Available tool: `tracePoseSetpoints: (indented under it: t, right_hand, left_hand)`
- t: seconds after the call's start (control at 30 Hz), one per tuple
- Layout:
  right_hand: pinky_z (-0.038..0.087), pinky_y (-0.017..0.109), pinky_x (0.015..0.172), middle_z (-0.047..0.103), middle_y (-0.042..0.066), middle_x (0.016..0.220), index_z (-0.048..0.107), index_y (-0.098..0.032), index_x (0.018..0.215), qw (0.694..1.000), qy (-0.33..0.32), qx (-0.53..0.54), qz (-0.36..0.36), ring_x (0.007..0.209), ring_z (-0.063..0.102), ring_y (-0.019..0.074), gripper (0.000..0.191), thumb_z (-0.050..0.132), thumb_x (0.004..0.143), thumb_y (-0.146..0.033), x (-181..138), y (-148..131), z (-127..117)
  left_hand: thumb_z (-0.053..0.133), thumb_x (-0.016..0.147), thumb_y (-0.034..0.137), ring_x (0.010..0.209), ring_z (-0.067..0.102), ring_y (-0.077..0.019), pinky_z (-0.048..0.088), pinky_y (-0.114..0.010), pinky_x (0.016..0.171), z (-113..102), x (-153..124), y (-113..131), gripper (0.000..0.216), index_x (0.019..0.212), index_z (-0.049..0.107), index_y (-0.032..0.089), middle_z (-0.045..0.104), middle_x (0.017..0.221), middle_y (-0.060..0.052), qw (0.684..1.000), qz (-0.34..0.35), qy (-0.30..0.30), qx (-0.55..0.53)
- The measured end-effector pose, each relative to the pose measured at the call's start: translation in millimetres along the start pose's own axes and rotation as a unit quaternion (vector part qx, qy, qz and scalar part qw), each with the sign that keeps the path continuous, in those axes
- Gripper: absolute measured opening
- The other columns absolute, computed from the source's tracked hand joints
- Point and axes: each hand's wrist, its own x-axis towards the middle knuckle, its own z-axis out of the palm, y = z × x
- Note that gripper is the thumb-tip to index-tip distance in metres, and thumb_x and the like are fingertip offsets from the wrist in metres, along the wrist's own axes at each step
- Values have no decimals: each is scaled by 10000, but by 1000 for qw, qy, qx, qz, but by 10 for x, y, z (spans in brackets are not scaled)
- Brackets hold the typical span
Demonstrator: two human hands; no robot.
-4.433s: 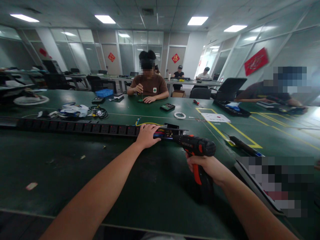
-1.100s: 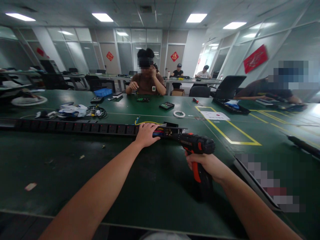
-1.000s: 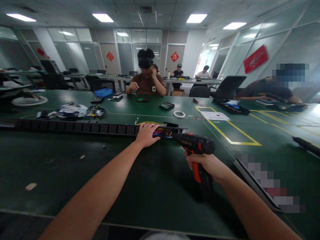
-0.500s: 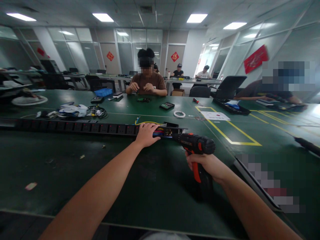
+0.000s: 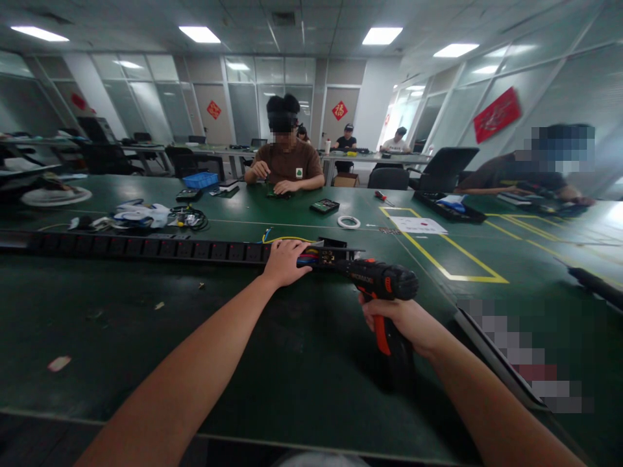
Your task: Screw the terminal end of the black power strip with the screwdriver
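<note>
A long black power strip (image 5: pixel 202 250) with a row of sockets lies across the table. My left hand (image 5: pixel 287 263) is closed over it near its right end, fingers on the far side and thumb on the near side. Beside that hand, the strip's end is uncovered, showing coloured wires (image 5: pixel 305 257) and a small circuit board (image 5: pixel 328 257). My right hand (image 5: pixel 392 314) grips a black and orange cordless drill (image 5: pixel 384 279) by its handle. The drill's nose points left at the circuit board; whether its tip touches is too small to tell.
Beyond the strip lie bundled cables (image 5: pixel 189 217), a white ring (image 5: pixel 348 222), a black-cased part (image 5: pixel 324 205), a screwdriver (image 5: pixel 381 195) and a paper sheet (image 5: pixel 419 225). Yellow tape (image 5: pixel 452 277) marks the right side. Co-workers sit opposite and at the right.
The bluish light by the drill's nose has gone out. My hands and the drill stay nearly still. The co-worker opposite has lowered a hand to the table.
</note>
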Motion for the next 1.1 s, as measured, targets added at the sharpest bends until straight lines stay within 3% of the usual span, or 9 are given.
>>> tracePoseSetpoints:
  t: [0.3,0.6,0.83,1.1]
  right_hand:
    - [453,301,606,624,-13,603,672,-187,829,1000,1,-2,-5,595,571,167,156,721,713,-279,14,28,-3]
    - [452,298,591,633,-20,597,702,-175,952,999,24,9,23,586,577,171,308,753,673,-295,-9,-52,35]
    - [463,298,601,622,-10,593,689,-178,808,1000,4,11,10,579,572,164,183,746,678,-293,11,-16,16]
    - [470,306,618,626,-7,610,674,-185,791,1000,-9,2,-4,599,580,170,137,729,710,-282,26,16,-19]
  left_hand:
    - [741,852,538,1319,517,-339,272,-518,1157,21,6,-9,640,1418,569,295,622,1399,-79,1000,-4,-5,0]
    - [731,858,542,1317,519,-336,281,-513,1147,8,5,3,635,1423,567,303,622,1407,-73,1000,-6,-6,6]
    - [741,853,545,1306,526,-322,285,-504,1141,14,4,-6,638,1409,572,282,631,1400,-69,1000,1,2,8]
    - [741,853,546,1299,529,-322,295,-503,1133,15,0,-7,636,1406,576,278,636,1392,-70,1000,3,2,10]
